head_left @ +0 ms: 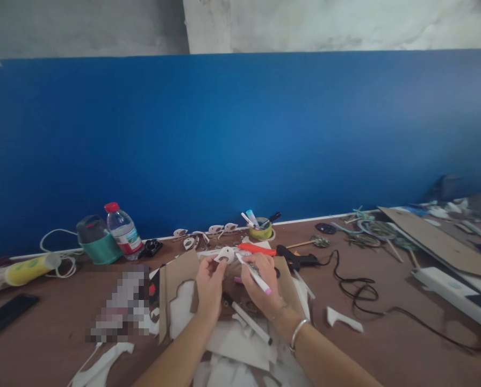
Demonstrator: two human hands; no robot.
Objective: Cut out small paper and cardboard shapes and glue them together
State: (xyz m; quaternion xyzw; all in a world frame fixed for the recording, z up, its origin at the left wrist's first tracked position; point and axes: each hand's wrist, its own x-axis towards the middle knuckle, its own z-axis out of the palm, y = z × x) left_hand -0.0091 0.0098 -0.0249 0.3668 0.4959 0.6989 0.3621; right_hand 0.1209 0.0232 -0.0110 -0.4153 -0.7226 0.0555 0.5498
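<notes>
Between the thumb and fingers of my left hand (pixel 210 279) is a small white cutout (pixel 225 254) with a dark dot near its middle. My right hand (pixel 263 282) grips a white marker pen (pixel 258 277) with a pink end, its tip close to the cutout's right edge. Whether the tip touches the cutout I cannot tell. Below my hands lies another white marker (pixel 250 321) with black ends, on white paper scraps (pixel 240 344). Just behind my right hand is an orange-red tool (pixel 257 249), partly hidden.
Several similar white cutouts (pixel 216 230) stand along the wall beside a yellow-green pen holder (pixel 261 231). A black glue gun (pixel 296 259) trails its cord rightward. On the left are a water bottle (pixel 125 234), a teal container (pixel 100 250) and a phone (pixel 7 317). Cardboard (pixel 437 242) lies right.
</notes>
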